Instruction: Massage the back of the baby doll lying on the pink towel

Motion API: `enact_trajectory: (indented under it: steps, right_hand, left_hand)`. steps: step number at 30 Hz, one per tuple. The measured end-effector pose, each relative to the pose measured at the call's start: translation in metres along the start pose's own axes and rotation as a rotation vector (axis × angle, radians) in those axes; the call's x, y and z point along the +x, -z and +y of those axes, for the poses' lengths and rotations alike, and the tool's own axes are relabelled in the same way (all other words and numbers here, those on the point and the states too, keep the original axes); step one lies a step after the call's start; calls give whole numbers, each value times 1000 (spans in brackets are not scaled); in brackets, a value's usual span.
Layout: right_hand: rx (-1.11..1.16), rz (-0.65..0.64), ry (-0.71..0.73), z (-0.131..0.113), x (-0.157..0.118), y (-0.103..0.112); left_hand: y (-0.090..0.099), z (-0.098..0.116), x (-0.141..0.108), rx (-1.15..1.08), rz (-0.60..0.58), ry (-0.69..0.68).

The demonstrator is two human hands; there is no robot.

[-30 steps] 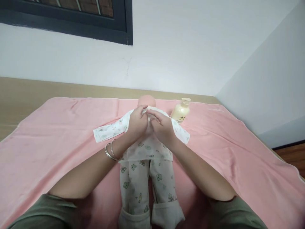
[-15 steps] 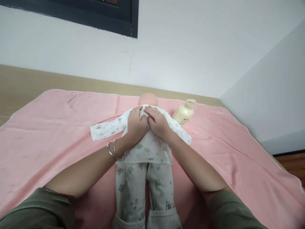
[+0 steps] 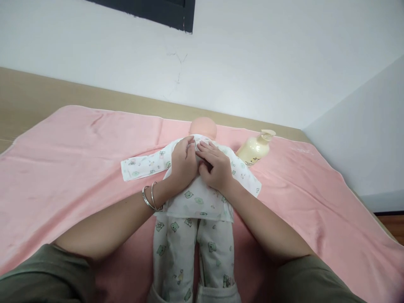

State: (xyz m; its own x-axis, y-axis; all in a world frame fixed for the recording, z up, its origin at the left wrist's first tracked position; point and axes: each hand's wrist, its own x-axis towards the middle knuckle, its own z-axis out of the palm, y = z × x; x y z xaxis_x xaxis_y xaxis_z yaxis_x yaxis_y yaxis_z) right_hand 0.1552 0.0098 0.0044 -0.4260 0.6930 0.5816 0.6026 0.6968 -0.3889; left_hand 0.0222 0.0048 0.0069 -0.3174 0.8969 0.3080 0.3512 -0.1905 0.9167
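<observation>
A doll with a bare round head (image 3: 203, 127) lies on a pink cloth (image 3: 78, 168), dressed in a white printed top (image 3: 198, 204) and matching trousers (image 3: 175, 252). Its sleeves stretch out to both sides. My left hand (image 3: 184, 163), with two silver bangles at the wrist, rests on the upper part of the top. Beside it my right hand (image 3: 217, 165) lies on the same part of the top, fingers spread a little and pointing up and left. Neither hand visibly grips anything. The fabric under my palms is hidden.
A cream pump bottle (image 3: 256, 148) lies tilted by the doll's right-side sleeve in the picture. Behind the cloth runs a tan board edge (image 3: 126, 99) against a white wall (image 3: 246, 63). A dark frame (image 3: 164, 12) hangs at the top.
The view has shifted, so the doll and bottle appear slightly further right. Both hands remain on the top; my right hand's fingers look a little more bent and its thumb has moved down.
</observation>
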Motion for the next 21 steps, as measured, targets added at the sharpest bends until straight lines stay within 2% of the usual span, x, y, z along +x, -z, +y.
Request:
enact_trajectory:
  steps: [3, 7, 9, 12, 13, 15, 18, 19, 21]
  right_hand:
    - [-12, -112, -5, 5, 8, 6]
    - [-128, -260, -164, 12, 20, 13]
    - [-219, -258, -276, 4, 18, 15]
    - [-350, -175, -379, -22, 5, 14]
    - [-369, -152, -371, -30, 0, 13]
    - [-344, -162, -262, -42, -7, 12]
    - [-207, -252, -45, -34, -5, 12]
    - [-171, -273, -35, -26, -1, 12]
    - [-150, -271, -139, -8, 9, 12]
  left_hand:
    - [1, 1, -2, -14, -1, -18]
    - [3, 2, -1, 14, -15, 5]
    - [4, -1, 1, 36, -24, 6]
    - [5, -10, 6, 58, -57, -40]
    - [5, -13, 7, 59, -69, -58]
    - [6, -18, 9, 65, -87, -67]
    - [6, -20, 11, 87, -91, -45]
    - [6, -19, 12, 96, -91, -47]
    - [6, -17, 12, 108, -86, -69]
